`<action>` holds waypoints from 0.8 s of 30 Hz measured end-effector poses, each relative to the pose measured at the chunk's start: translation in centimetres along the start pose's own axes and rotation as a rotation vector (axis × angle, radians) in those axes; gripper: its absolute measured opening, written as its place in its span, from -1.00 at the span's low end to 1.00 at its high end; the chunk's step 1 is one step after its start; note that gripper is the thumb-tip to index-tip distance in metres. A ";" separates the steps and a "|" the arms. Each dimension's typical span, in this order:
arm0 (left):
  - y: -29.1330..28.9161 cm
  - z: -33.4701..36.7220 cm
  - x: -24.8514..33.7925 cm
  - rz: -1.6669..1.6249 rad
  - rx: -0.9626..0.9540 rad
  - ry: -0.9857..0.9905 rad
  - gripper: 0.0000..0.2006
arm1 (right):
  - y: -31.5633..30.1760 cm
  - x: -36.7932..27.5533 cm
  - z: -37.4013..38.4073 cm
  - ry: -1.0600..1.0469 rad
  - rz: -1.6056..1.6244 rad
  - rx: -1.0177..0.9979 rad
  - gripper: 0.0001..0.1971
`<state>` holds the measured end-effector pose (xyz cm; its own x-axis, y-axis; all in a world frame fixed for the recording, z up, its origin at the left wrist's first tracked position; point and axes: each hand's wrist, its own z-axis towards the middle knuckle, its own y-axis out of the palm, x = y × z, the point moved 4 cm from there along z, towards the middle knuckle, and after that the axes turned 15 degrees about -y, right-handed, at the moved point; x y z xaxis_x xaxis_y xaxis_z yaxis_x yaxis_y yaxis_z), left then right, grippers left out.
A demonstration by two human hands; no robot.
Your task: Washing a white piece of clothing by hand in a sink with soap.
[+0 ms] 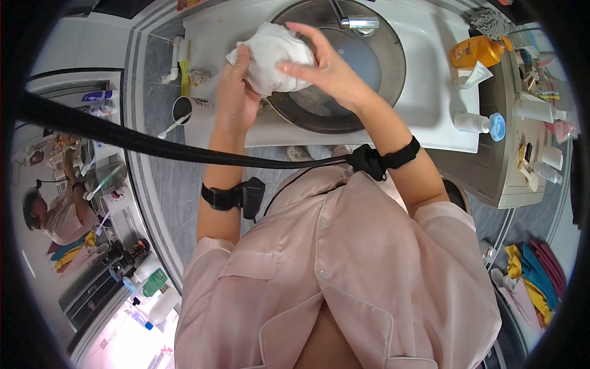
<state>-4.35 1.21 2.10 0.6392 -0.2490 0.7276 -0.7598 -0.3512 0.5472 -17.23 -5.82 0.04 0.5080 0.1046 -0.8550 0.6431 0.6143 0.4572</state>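
Observation:
A bunched-up white cloth (273, 56) is held between my two hands over the left side of a round metal basin (388, 86). My left hand (238, 92) grips the cloth's left side, thumb in front and the other fingers mostly hidden. On its right side, my right hand (329, 69) presses with thumb and fingers curved round it. The basin sits in a white sink (433, 67) and holds cloudy water (356, 58). A chrome faucet (359, 23) reaches over the basin's far edge.
An orange pump bottle (476, 52), a white tube (476, 77) and a white bottle (470, 122) stand along the right. At left is a cup (193, 111) with a toothbrush. A black strap (184, 152) crosses below my hands. Folded coloured cloths (534, 277) lie at lower right.

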 end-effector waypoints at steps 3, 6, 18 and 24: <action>-0.7 0.3 1.3 0.091 0.130 0.031 -0.55 | 0.2 0.3 0.0 -0.045 -0.167 -0.147 -0.49; -1.2 0.5 1.9 0.435 0.353 0.171 -0.54 | 0.0 -0.5 0.3 -0.035 -0.143 -0.094 -0.52; 0.7 -0.4 0.9 0.126 0.056 0.033 -0.67 | -1.0 -2.3 0.4 -0.003 0.287 0.177 -0.72; 0.6 -0.9 0.3 0.201 0.021 0.067 -0.62 | -1.2 -1.9 -0.5 0.046 0.322 0.188 -0.78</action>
<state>-4.72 1.71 3.06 0.4652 -0.2551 0.8476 -0.8680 -0.3194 0.3802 -19.25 -6.32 0.97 0.6777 0.3074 -0.6680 0.5504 0.3904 0.7380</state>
